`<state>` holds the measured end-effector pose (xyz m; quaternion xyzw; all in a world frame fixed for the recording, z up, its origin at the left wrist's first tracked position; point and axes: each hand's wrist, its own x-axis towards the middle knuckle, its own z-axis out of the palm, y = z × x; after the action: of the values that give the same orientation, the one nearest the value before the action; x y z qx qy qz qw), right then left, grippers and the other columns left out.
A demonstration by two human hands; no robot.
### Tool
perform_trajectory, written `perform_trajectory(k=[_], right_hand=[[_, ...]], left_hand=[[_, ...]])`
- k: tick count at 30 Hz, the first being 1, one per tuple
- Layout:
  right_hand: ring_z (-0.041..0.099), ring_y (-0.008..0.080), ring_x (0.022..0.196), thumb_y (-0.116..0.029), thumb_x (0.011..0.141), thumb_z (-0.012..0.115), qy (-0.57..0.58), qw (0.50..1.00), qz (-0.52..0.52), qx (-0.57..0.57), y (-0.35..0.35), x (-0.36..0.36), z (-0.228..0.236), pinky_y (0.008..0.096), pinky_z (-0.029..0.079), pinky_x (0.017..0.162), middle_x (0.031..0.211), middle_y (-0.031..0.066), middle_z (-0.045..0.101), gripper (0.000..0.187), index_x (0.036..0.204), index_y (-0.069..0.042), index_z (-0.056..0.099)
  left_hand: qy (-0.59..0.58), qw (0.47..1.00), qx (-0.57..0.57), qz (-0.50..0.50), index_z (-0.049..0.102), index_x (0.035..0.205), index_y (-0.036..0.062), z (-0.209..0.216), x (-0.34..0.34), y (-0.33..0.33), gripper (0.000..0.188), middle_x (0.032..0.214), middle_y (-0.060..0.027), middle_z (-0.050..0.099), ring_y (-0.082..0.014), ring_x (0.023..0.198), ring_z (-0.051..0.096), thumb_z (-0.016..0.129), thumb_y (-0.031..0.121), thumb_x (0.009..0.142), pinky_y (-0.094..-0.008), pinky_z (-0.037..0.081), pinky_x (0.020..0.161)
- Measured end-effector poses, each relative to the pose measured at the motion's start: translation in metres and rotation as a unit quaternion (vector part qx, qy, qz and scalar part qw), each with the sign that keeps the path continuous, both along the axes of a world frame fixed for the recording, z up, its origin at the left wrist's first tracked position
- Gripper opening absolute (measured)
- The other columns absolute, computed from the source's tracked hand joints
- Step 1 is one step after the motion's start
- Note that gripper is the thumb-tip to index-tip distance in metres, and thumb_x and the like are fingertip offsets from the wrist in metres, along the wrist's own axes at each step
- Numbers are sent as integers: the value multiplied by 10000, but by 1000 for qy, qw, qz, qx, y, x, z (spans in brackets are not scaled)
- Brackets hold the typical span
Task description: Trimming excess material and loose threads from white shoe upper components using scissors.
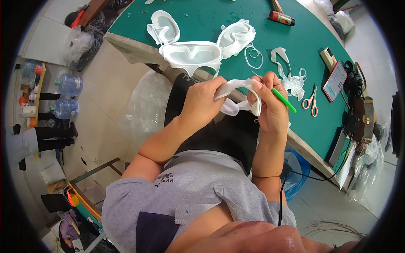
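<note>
In the head view, your arms are bent and your hands come close together near the table's edge, over your lap. Your left hand point(200, 99) has its fingers closed on one side of a white frame point(236, 85). Your right hand point(273, 111) pinches the other side with its thumb, and also grips a thin tool with a green handle point(283, 100). So the frame is right between your two hands.

The frame looks smooth, curvy and soft, like rubber. The tool is skinny, with a thin metal tip. Three white goggle shapes point(192, 55) sit in a bunch, puffy, with see-through middles. Curly white scraps point(292, 83) lie farther right, near scissors point(312, 100) with pink handles.

The table point(236, 10) has a flat green top. A phone point(334, 82) lies on it. Big blue water bottles point(68, 84) and a crinkly clear bag point(145, 105) are over the pale floor point(103, 109) on your left.
</note>
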<state>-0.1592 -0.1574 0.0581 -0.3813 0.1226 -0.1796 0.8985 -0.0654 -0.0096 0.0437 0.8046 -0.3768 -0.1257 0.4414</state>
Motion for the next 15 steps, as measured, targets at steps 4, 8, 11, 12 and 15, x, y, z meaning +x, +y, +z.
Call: perform_trajectory(k=[4,8,11,12,15], right_hand=[[523,105,578,-68,844,625,7,998,-12,-54,-3,1,-9,212,383,494,798,53,569,216,779,-112,424],[515,71,554,-181,885,601,68,994,19,-84,-2,-1,-6,189,365,443,848,64,604,167,817,-109,466],[497,46,532,-246,899,589,85,987,37,-132,3,3,-10,178,355,424,871,61,615,185,834,-110,481],[482,42,521,-251,899,592,88,981,34,-169,4,5,-11,177,353,429,858,52,609,194,828,-112,477],[461,52,557,-135,877,611,34,982,12,-185,8,14,-10,184,358,461,768,21,542,202,788,-112,431]], left_hand=[[259,954,-134,-62,605,917,20,-6,5,2,150,742,-18,616,-89,627,564,651,150,859,-237,445,558],[408,888,-201,-63,603,950,33,4,10,6,256,759,20,584,-30,647,514,653,272,871,-187,415,586],[381,903,-189,-52,604,945,34,11,6,2,249,754,26,574,-23,638,497,651,268,872,-188,407,569],[382,903,-188,-52,604,945,34,11,6,1,249,754,26,574,-23,638,497,651,268,872,-188,407,569],[391,899,-191,-43,601,934,38,7,7,1,237,729,37,553,-20,645,489,660,256,863,-196,404,553]])
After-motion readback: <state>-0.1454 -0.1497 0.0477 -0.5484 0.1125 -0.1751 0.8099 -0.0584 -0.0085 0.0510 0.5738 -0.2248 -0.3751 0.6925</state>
